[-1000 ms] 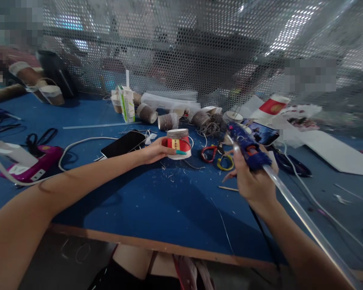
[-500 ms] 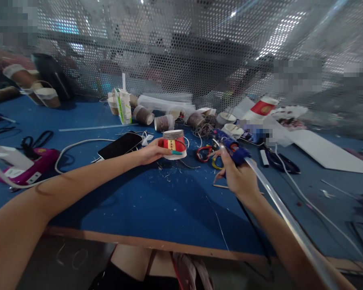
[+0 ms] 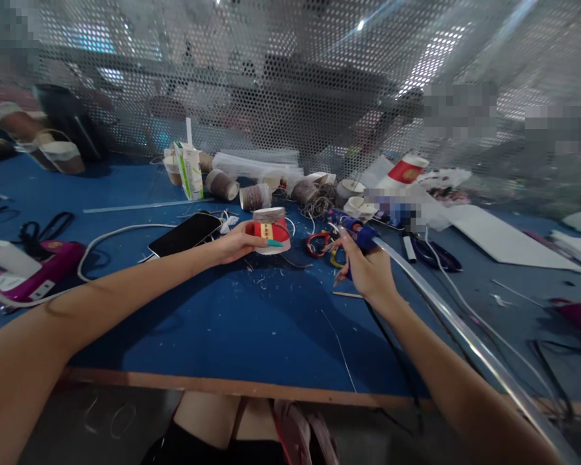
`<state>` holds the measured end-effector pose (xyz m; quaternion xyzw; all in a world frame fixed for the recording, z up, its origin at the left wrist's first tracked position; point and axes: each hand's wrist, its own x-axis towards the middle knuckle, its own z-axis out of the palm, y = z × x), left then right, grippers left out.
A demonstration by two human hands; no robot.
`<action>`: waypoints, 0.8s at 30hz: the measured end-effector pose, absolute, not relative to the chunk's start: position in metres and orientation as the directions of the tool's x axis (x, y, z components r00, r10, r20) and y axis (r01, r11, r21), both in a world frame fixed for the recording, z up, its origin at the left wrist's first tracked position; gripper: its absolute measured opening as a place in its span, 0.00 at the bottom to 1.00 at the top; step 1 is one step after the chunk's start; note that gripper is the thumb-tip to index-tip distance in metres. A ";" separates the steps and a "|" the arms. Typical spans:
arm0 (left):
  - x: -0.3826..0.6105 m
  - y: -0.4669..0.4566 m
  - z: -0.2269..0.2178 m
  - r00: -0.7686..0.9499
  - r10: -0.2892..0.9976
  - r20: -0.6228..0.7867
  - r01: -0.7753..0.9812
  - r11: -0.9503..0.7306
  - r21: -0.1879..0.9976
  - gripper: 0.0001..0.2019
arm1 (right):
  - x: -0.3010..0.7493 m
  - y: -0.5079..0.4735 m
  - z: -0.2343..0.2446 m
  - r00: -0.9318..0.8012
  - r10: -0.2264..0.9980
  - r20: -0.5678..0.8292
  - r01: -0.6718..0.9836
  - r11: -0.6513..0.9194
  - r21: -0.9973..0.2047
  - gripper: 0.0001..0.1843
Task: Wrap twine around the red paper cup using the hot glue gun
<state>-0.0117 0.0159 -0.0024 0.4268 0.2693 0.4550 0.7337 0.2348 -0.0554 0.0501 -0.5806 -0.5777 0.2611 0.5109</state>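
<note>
My left hand (image 3: pixel 236 244) is closed round a small upturned red paper cup (image 3: pixel 270 230) with a yellow band and twine wound round its top, resting on the blue table (image 3: pixel 252 323). My right hand (image 3: pixel 368 271) grips a blue hot-glue gun (image 3: pixel 356 231), its nozzle pointing left toward the cup, a little to the cup's right. A long clear glue stick (image 3: pixel 445 323) runs back from the gun along my right forearm.
A black phone (image 3: pixel 186 234) lies left of the cup. Red and yellow scissors (image 3: pixel 322 245) lie between cup and gun. Twine-wrapped cups (image 3: pixel 254 196), a green carton (image 3: pixel 190 171) and a pink glue gun (image 3: pixel 33 274) are about. A perforated metal screen (image 3: pixel 290 84) backs the table.
My right hand has moved the glue gun left and away from me, closer to the cup. The left hand has kept hold of the cup in place.
</note>
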 end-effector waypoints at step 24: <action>-0.012 0.020 -0.003 0.478 0.878 0.029 -0.436 0.209 0.875 0.26 | 0.223 -0.078 0.045 -0.078 0.869 0.488 0.484 0.461 -0.744 0.16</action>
